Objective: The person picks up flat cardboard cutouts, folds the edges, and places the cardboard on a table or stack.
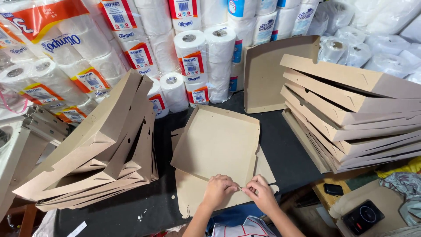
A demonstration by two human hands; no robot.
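Left hand (pixel 218 189) and right hand (pixel 261 193) together at near edge of flat cardboard box blank (pixel 217 145), fingertips pinched on its edge, almost touching. Blank on dark table (pixel 285 149), centre, one panel raised. Left: leaning stack of folded boxes (pixel 101 145). Right: taller stack of folded boxes (pixel 351 114). Behind: wrapped toilet paper packs (pixel 188 57). Far right, lower: black phone (pixel 333 189).

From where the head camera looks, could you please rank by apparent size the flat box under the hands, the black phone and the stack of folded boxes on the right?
1. Stack of folded boxes, largest.
2. Flat box, pinched by the left hand and right hand.
3. Black phone, smallest.
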